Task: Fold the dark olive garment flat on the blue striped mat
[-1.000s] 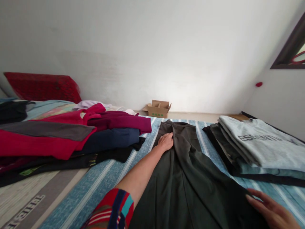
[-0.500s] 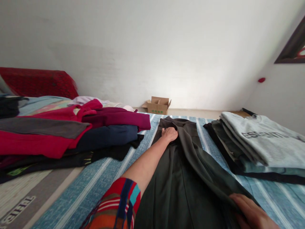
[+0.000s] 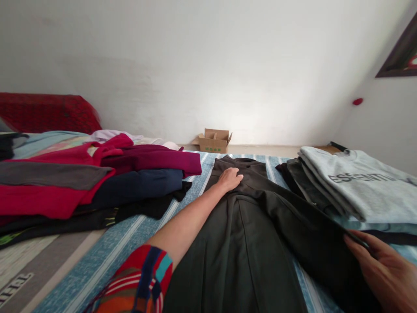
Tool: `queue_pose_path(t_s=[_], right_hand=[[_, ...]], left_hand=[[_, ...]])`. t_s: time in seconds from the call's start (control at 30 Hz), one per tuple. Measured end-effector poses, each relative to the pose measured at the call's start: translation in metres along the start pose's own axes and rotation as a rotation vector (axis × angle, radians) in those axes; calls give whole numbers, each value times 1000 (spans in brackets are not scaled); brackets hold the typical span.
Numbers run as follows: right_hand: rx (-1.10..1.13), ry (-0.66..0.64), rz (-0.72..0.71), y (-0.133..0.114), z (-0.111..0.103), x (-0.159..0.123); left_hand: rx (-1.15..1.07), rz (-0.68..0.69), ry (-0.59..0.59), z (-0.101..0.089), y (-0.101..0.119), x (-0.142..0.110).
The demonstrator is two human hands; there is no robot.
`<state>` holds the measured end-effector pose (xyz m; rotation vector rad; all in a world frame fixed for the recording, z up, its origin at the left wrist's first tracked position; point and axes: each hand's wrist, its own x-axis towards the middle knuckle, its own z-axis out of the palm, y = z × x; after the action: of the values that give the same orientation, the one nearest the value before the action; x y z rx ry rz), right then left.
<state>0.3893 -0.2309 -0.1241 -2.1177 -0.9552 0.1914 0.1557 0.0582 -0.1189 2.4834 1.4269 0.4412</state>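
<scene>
Dark grey trousers [image 3: 228, 243] lie lengthwise in front of me, waistband at the far end. My left hand [image 3: 230, 178] rests on them just below the waistband, fingers apart and pressed against the cloth. At the lower right my right hand [image 3: 384, 261] is closed on the outer edge of one trouser leg, thumb on top. That leg is drawn out to the right, slightly lifted and stretched. The other leg runs straight towards me, and its lower end is out of view.
A blue striped bed cover [image 3: 107, 261] lies beneath. Heaped clothes [image 3: 143, 187] are on the left. A folded stack topped by a grey sweatshirt [image 3: 374, 187] stands at the right. Against the wall is an open cardboard box [image 3: 213, 141].
My right hand has moved right and slightly up, pulling the trouser leg outwards off the other one. My left hand has stayed near the waist, its fingers now on top of the cloth.
</scene>
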Motion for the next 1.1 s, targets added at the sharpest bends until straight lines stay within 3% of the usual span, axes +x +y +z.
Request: queue_pose_path(t_s=[0.07,0.13,0.3,0.4,0.53,0.63,0.8,1.0,1.1], right_hand=[[-111,-10,22,0,2,0],[-296,1,-67,0,9,-1],[-572,121,-575,-23,43,-7],[-640,28,-788,-57,73,-2],[-729,-214,-698,-104,111,15],[-766,-291,-588,-123,130,27],[-758,-280,-554,-122,138,38],[-720,-132,-603,-117,125,52],[-718,-147,-584,-113,122,53]], left_hand=[[36,12,11,-9,2,-27],[145,30,37,-17,4,-56],[233,37,4,-20,16,-101],[248,10,-6,-14,24,-102],[268,-42,18,-7,29,-95],[273,-25,-14,-5,27,-94],[255,63,-49,-10,24,-94],[232,119,-65,-20,34,-88],[233,148,-124,-17,36,-88]])
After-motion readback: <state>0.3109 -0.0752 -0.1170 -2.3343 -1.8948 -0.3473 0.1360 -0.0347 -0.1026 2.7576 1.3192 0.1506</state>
